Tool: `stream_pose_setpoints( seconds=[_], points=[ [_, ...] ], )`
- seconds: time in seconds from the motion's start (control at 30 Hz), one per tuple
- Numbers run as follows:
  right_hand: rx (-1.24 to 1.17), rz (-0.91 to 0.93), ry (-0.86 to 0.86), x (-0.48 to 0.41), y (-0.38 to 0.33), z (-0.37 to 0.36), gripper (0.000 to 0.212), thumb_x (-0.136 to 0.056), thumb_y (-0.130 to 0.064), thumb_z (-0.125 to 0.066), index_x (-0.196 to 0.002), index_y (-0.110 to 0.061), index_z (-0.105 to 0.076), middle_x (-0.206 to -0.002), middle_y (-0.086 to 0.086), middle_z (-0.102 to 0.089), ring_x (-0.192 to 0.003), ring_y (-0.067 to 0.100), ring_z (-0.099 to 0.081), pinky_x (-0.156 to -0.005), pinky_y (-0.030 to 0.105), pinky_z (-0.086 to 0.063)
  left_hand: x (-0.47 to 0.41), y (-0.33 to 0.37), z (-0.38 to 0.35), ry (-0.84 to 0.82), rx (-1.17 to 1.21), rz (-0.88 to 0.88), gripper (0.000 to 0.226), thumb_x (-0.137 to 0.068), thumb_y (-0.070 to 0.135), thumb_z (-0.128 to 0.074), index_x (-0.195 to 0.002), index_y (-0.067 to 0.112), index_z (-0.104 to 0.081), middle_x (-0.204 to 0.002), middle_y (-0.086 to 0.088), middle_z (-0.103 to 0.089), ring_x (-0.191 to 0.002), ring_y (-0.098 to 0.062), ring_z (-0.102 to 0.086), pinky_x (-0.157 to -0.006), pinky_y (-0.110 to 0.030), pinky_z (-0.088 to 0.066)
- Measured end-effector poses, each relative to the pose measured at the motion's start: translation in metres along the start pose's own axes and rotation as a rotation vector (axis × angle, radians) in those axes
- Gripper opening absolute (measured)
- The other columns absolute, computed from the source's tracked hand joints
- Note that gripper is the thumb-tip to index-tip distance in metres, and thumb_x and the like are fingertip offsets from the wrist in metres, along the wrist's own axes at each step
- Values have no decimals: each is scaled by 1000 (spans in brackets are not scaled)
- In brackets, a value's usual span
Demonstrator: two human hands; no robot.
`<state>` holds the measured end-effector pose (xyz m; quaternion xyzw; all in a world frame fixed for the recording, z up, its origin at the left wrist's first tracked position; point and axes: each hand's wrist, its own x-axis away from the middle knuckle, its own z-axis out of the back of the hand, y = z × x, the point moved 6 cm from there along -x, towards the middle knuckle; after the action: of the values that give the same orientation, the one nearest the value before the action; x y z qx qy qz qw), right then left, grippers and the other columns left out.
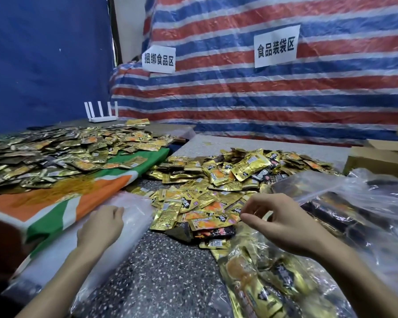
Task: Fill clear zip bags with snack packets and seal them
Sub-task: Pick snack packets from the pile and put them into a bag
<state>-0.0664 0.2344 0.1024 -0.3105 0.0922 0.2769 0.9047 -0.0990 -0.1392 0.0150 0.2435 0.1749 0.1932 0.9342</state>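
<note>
Filled zip bag [269, 285] lies lower right on the speckled table [170, 283], under the right hand [283, 222], its loosely curled fingers and thumb apart. Left hand [101, 228] rests on stacked empty zip bags [133, 216]; fingertips hidden, grip indeterminable. Loose snack packets [216, 184] are heaped beyond.

One white sign [159, 59] on the striped tarp [239, 92] reads 捆绑食品区; the larger sign [276, 46] right of it reads 食品装袋区. Print on the snack packets [216, 180] is unreadable.
</note>
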Motion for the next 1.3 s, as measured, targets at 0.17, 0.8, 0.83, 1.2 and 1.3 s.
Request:
stream_pose_setpoints(
  seconds=[0.17, 0.8, 0.83, 1.2, 1.3],
  points=[
    [-15, 9, -34, 1, 2, -2, 20, -90, -36, -70, -108, -40, -65, -97, -20, -67, -89, -3, -63, -71, 18, -50, 24, 57, 42, 186, 303, -187, 32, -105, 27, -45, -82, 15, -64, -72, -4, -68, -70, -32, -65, -62, -45, -51],
    [-312, -136, 18, 4, -7, 18, 11, -90, -21, -71, -80, -18, -77, -74, -1, -74, -59, 8, -63, -54, 18, -46, 74, 133, -4, -407, 869, -338, 18, -87, 40, -73, -91, 22, -73, -95, 2, -75, -89, -14, -71, -77, -28, -57],
    [-383, -205, 15, 5, -4, 15, 11, -90, -18, -72, -80, -15, -76, -74, 4, -75, -57, 11, -62, -52, 21, -47, 75, 131, 10, -172, 800, -366, 6, -88, 31, -71, -92, 27, -70, -97, 10, -73, -90, -7, -68, -78, -24, -55],
    [-823, -500, -162, 10, -18, -16, 6, -89, 4, -66, -84, 5, -70, -76, 26, -71, -54, 27, -69, -51, 28, -55, 134, 169, 12, -298, 861, -498, 15, -75, 36, -83, -83, 25, -79, -87, 2, -73, -79, -14, -70, -74, -34, -59],
    [-837, -514, -234, 13, -20, -21, 10, -88, 4, -66, -81, 4, -73, -82, 31, -70, -63, 30, -69, -57, 34, -59, 135, 168, 3, -424, 928, -449, 4, -78, 21, -81, -82, 21, -79, -86, -5, -75, -81, -15, -72, -77, -34, -59]
  ],
)
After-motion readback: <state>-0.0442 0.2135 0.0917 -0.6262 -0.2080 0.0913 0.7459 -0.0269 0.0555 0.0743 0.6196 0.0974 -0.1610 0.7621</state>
